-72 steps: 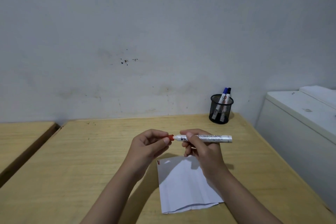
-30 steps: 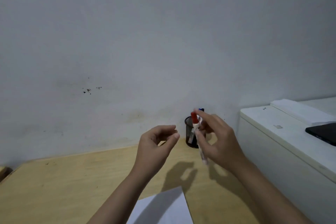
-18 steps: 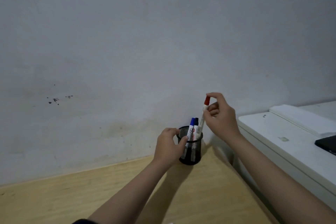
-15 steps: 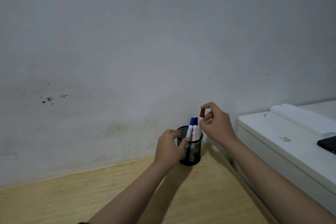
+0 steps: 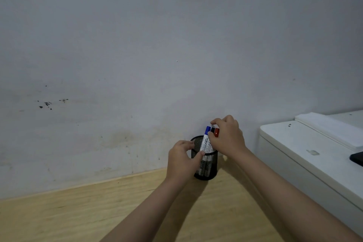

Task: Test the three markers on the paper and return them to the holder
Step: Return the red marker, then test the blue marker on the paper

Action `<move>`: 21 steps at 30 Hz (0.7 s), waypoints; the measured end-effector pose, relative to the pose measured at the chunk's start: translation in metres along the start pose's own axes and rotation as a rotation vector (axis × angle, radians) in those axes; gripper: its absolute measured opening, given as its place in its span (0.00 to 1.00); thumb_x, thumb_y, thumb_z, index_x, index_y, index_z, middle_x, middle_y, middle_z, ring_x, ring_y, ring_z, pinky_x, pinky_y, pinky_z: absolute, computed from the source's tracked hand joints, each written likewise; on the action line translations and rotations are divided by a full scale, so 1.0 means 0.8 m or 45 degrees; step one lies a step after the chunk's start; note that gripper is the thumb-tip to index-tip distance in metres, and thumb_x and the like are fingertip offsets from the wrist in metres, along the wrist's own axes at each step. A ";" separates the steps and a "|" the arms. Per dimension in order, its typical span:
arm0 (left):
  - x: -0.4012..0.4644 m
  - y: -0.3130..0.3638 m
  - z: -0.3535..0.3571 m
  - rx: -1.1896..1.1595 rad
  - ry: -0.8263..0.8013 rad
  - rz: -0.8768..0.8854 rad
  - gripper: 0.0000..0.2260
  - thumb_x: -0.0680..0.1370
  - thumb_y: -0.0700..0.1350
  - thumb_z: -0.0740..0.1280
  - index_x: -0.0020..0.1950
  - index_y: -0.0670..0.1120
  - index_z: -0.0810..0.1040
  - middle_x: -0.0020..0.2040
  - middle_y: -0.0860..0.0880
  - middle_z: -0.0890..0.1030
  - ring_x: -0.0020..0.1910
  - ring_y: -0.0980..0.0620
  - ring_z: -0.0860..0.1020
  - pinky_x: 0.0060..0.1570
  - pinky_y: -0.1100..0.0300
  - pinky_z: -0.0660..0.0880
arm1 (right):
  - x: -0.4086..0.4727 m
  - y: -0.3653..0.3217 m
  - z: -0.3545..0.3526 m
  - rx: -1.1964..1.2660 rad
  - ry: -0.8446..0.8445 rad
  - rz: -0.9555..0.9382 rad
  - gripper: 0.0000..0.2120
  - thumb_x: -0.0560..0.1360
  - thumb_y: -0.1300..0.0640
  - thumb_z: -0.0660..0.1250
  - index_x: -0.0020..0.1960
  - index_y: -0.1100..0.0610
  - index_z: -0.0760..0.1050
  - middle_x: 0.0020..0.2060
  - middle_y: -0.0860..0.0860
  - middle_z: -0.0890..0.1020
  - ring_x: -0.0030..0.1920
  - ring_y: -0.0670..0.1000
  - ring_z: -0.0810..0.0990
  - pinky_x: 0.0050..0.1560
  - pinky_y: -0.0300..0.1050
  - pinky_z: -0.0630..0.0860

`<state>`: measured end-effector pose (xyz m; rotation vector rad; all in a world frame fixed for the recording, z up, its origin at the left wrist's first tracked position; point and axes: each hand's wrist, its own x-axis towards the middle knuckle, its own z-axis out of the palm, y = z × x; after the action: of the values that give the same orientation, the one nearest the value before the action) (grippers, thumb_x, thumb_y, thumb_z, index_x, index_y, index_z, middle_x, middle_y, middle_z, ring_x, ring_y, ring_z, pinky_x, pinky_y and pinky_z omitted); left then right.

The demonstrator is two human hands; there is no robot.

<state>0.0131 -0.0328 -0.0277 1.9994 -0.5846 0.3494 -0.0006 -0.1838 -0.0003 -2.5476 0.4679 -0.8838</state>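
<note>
Markers: three stand upright in the holder (image 5: pixel 206 165), caps up, side by side — the blue-capped marker (image 5: pixel 206 137) on the left, the black-capped marker (image 5: pixel 212 130) in the middle, the red-capped marker (image 5: pixel 216 132) on the right.
Holder: a black wire-mesh cup on the wooden table (image 5: pixel 78 212), at about 5 o'clock from the frame's centre, standing close to the wall (image 5: pixel 176 45).
Right hand: the right hand (image 5: pixel 225 137) reaches in from 4 o'clock and arches over the marker tops; thumb and forefinger are curled close around the red cap, with the thumb tip beside it. Whether the fingers actually pinch the cap or merely touch it cannot be told.
Left hand: the left hand (image 5: pixel 182 161) comes in from 6 o'clock and wraps the left side of the holder, thumb lying across the front mesh near the rim, the fingertips at the rim's far side — a loose, half-closed grasp steadying the cup.
Surroundings: a white cabinet (image 5: pixel 314 153) stands at 3 o'clock of the holder, just off the table's right edge; a dark flat object (image 5: pixel 357 158) lies on its top at the frame's right border. A cluster of dark specks (image 5: pixel 47 103) marks the wall at 9 o'clock.
</note>
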 end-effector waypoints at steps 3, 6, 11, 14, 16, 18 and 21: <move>0.001 -0.001 0.000 -0.013 0.004 -0.005 0.17 0.69 0.47 0.74 0.54 0.41 0.81 0.56 0.46 0.81 0.56 0.51 0.78 0.56 0.66 0.69 | 0.003 -0.001 0.007 -0.091 -0.006 -0.018 0.15 0.72 0.51 0.66 0.56 0.56 0.77 0.52 0.55 0.73 0.56 0.57 0.70 0.52 0.49 0.69; 0.002 -0.001 0.000 -0.016 -0.007 -0.008 0.16 0.69 0.48 0.73 0.54 0.41 0.81 0.56 0.47 0.81 0.56 0.52 0.78 0.55 0.66 0.69 | 0.003 -0.005 0.008 -0.060 0.080 -0.080 0.12 0.71 0.49 0.69 0.50 0.55 0.79 0.49 0.54 0.74 0.53 0.55 0.70 0.49 0.48 0.68; 0.000 0.005 -0.009 -0.030 -0.058 0.044 0.14 0.72 0.46 0.71 0.55 0.43 0.79 0.53 0.48 0.80 0.52 0.54 0.76 0.51 0.67 0.68 | -0.008 -0.023 -0.011 0.244 0.037 -0.238 0.02 0.69 0.55 0.72 0.40 0.53 0.80 0.37 0.41 0.79 0.46 0.46 0.71 0.49 0.47 0.69; -0.010 0.013 -0.025 -0.117 -0.014 0.015 0.09 0.75 0.46 0.67 0.52 0.44 0.80 0.47 0.52 0.79 0.46 0.60 0.76 0.47 0.66 0.71 | -0.028 -0.037 -0.030 0.459 0.092 -0.327 0.03 0.67 0.59 0.74 0.38 0.54 0.80 0.34 0.37 0.78 0.43 0.40 0.72 0.43 0.38 0.67; -0.022 0.029 -0.043 -0.340 -0.009 -0.167 0.09 0.77 0.47 0.64 0.44 0.44 0.81 0.41 0.50 0.83 0.39 0.62 0.78 0.44 0.60 0.75 | -0.050 -0.049 -0.049 0.542 0.214 -0.424 0.04 0.66 0.60 0.75 0.38 0.55 0.80 0.35 0.39 0.79 0.43 0.44 0.74 0.44 0.33 0.68; -0.033 0.049 -0.068 -0.749 -0.145 -0.486 0.12 0.78 0.47 0.62 0.41 0.43 0.81 0.36 0.47 0.83 0.36 0.57 0.80 0.40 0.60 0.79 | -0.078 -0.065 -0.070 0.577 0.297 -0.559 0.04 0.66 0.61 0.75 0.38 0.56 0.80 0.35 0.43 0.81 0.43 0.47 0.76 0.45 0.33 0.69; -0.054 0.072 -0.114 -1.192 -0.443 -0.814 0.12 0.78 0.48 0.63 0.44 0.41 0.79 0.32 0.48 0.81 0.33 0.53 0.80 0.40 0.59 0.80 | -0.131 -0.087 -0.092 0.604 0.340 -0.730 0.04 0.66 0.62 0.75 0.39 0.58 0.81 0.36 0.48 0.83 0.43 0.48 0.76 0.46 0.37 0.72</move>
<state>-0.0544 0.0354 0.0379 1.2173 -0.2072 -0.5849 -0.1134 -0.0980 0.0321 -2.1400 -0.3931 -1.3509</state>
